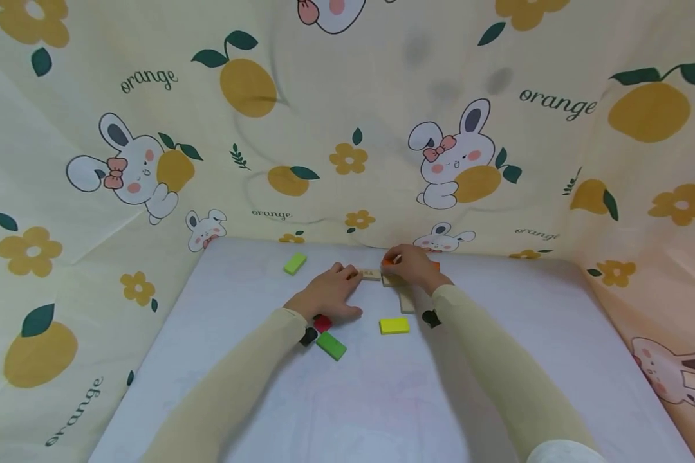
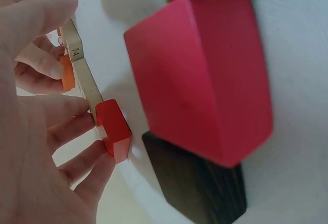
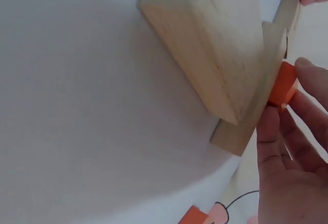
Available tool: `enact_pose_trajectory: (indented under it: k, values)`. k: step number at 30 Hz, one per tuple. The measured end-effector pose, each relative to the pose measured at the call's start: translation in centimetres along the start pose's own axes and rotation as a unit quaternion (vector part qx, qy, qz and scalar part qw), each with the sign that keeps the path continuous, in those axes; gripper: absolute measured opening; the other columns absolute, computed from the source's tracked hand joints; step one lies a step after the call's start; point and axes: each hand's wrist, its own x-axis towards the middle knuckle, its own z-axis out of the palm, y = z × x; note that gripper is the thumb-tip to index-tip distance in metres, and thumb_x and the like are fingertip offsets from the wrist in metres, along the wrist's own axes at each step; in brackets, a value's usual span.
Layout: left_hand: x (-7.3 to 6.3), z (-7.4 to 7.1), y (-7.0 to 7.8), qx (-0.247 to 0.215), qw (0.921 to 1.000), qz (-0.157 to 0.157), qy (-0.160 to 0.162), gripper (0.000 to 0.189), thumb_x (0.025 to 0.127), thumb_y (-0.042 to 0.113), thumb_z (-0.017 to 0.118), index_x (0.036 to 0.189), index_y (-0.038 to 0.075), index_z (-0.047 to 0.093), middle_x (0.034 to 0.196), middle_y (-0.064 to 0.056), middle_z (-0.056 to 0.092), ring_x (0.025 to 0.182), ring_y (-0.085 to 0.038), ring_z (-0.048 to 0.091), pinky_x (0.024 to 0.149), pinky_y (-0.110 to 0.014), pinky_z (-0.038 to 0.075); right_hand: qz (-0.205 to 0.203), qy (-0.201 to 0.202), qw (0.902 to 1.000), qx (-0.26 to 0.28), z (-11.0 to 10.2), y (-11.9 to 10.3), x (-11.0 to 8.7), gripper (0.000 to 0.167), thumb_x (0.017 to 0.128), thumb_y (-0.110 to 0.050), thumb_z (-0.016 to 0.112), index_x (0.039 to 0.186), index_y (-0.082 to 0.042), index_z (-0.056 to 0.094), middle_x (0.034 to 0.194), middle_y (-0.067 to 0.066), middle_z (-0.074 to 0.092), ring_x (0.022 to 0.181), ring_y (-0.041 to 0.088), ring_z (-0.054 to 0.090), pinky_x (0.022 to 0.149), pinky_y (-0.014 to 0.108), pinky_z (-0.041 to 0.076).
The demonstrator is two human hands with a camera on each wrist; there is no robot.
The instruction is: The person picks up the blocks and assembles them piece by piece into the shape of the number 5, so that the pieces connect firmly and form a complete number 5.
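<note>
My right hand (image 1: pixel 414 265) pinches an orange block (image 3: pixel 283 84) between thumb and fingers, at the side of a plain wooden block (image 3: pixel 233 141) in the right wrist view. Fingertips of my left hand (image 1: pixel 327 292) touch a red block (image 2: pixel 114 126) at the end of a row of plain wooden blocks; the thumb is held apart. One wooden block (image 1: pixel 371 274) of that row shows between the hands, and another (image 1: pixel 407 302) lies nearer, by the right wrist. Under the left hand are a crimson block (image 2: pixel 205 70) and a dark wood-grained block (image 2: pixel 192 178).
A green block (image 1: pixel 331 346) lies before the left wrist, and a yellow block (image 1: pixel 394 326) between the forearms. A light green block (image 1: pixel 295 263) is at back left. Another orange block (image 1: pixel 435 265) sits right of the right hand. A printed cloth (image 1: pixel 301 141) rises behind the table.
</note>
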Motion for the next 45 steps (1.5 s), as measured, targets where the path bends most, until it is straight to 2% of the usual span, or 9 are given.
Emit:
enact_pose_trajectory:
  k: [5, 12, 19, 29, 37, 45]
  values:
    - [0.3, 0.0, 0.2, 0.002, 1.0000, -0.001, -0.004, 0.087, 0.099, 0.061, 0.066, 0.164, 0.008, 0.047, 0.161, -0.008, 0.047, 0.137, -0.027, 0.045, 0.113, -0.039, 0.046, -0.006, -0.010, 0.9999, -0.012, 0.3, 0.3, -0.4, 0.026, 0.102, -0.029, 0.079, 0.121, -0.012, 0.079, 0.118, 0.006, 0.070, 0.105, 0.029, 0.060, 0.094, 0.044, 0.054]
    - [0.4, -0.1, 0.2, 0.017, 0.9998, -0.006, -0.007, 0.088, 0.099, 0.063, 0.066, 0.165, 0.008, 0.046, 0.160, -0.006, 0.047, 0.135, -0.026, 0.045, 0.110, -0.037, 0.047, -0.008, -0.013, 0.9995, -0.027, 0.7, 0.2, -0.8, 0.022, 0.097, -0.031, 0.085, 0.112, -0.015, 0.079, 0.110, 0.004, 0.070, 0.101, 0.029, 0.060, 0.094, 0.044, 0.054]
    - [0.4, -0.1, 0.0, 0.013, 0.9998, -0.009, -0.013, 0.089, 0.096, 0.062, 0.070, 0.164, 0.009, 0.047, 0.159, -0.006, 0.047, 0.133, -0.025, 0.045, 0.109, -0.037, 0.049, -0.002, -0.029, 0.9990, -0.035, 1.0, -0.2, -1.0, 0.023, 0.098, -0.033, 0.084, 0.112, -0.015, 0.079, 0.108, 0.004, 0.070, 0.102, 0.028, 0.059, 0.095, 0.044, 0.052]
    - [0.6, -0.1, 0.1, 0.025, 0.9996, -0.011, -0.013, 0.089, 0.096, 0.062, 0.070, 0.164, 0.009, 0.048, 0.157, -0.006, 0.049, 0.132, -0.025, 0.046, 0.108, -0.036, 0.049, -0.009, -0.028, 0.9983, -0.050, 1.4, -0.4, -0.8, 0.024, 0.098, -0.031, 0.084, 0.111, -0.012, 0.079, 0.103, 0.004, 0.070, 0.098, 0.027, 0.060, 0.092, 0.042, 0.053]
    - [0.8, 0.1, 0.2, 0.023, 0.9995, -0.012, -0.017, 0.091, 0.096, 0.063, 0.070, 0.165, 0.008, 0.046, 0.155, -0.006, 0.049, 0.128, -0.024, 0.046, 0.105, -0.036, 0.050, -0.016, -0.031, 0.9976, -0.059, 1.8, -0.2, -0.6, 0.035, 0.100, -0.029, 0.082, 0.128, -0.009, 0.078, 0.107, 0.005, 0.069, 0.101, 0.028, 0.058, 0.095, 0.042, 0.051]
    - [0.8, -0.3, 0.1, 0.022, 0.9996, -0.007, -0.015, 0.089, 0.096, 0.062, 0.071, 0.162, 0.007, 0.050, 0.153, -0.007, 0.051, 0.128, -0.025, 0.048, 0.105, -0.037, 0.051, -0.015, -0.028, 0.9970, -0.071, 1.9, -0.3, -0.6, 0.036, 0.100, -0.030, 0.082, 0.129, -0.010, 0.078, 0.107, 0.005, 0.068, 0.102, 0.028, 0.058, 0.096, 0.043, 0.051]
